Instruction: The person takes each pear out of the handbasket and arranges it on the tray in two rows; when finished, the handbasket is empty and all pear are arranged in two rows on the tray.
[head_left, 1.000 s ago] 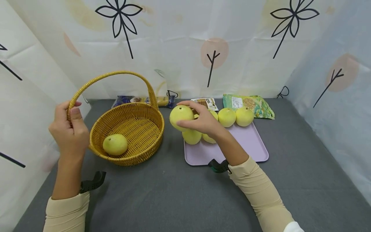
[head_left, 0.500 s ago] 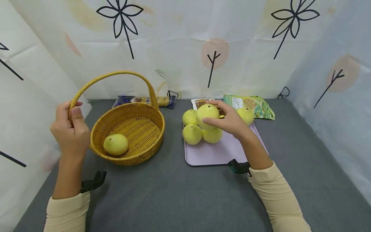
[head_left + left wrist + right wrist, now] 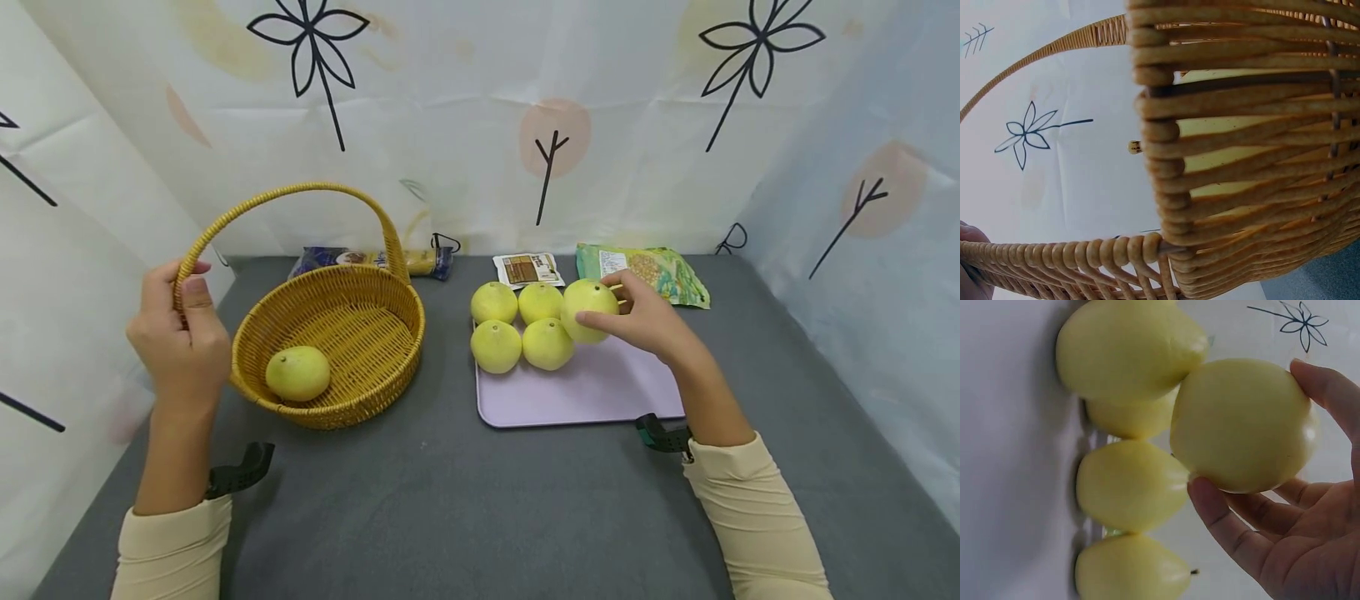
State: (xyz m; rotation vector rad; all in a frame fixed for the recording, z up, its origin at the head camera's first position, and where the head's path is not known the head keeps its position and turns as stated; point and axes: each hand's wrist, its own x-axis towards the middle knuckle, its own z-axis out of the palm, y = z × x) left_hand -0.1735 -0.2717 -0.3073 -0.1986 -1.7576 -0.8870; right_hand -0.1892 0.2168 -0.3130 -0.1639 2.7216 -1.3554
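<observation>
My left hand grips the handle of a yellow wicker basket, fingers and thumb curled round its left side. One pale yellow pear lies inside the basket; in the left wrist view its colour shows through the weave. Over the lilac tray, my right hand holds another pear between thumb and fingertips. Several pears stand together at the tray's left and back, among them a front-left pear. The right wrist view shows further pears behind the held one.
Along the back of the grey table lie a blue and yellow packet, a small white and brown sachet and a green bag. A patterned white curtain hangs behind them.
My right hand has moved right across the tray with the pear, from beside the tray's left edge to over its back middle. My left hand and the basket have stayed in place.
</observation>
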